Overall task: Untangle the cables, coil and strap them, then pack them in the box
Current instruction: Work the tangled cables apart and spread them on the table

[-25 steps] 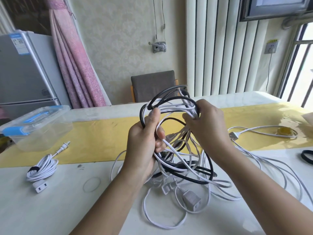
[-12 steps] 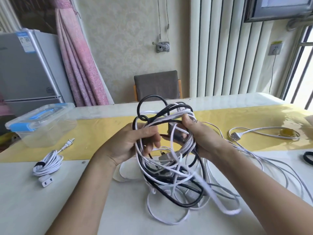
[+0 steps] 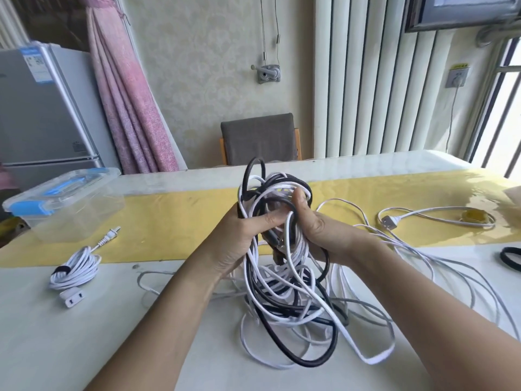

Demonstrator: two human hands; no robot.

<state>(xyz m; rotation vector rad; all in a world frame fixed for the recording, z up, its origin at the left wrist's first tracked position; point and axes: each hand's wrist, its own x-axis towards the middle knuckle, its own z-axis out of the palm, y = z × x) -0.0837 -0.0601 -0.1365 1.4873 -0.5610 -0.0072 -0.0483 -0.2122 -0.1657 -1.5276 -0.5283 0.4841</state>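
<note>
Left hand point(image 3: 239, 238) and right hand point(image 3: 320, 231) closed together on tangle point(image 3: 282, 306); coil point(image 3: 74, 268), box point(image 3: 70, 218) aside.

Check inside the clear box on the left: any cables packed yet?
Through the wall of the clear box no cable shows; its blue-latched lid is on. The strapped white coil lies outside, on the table. The lid hides some of the interior.
</note>
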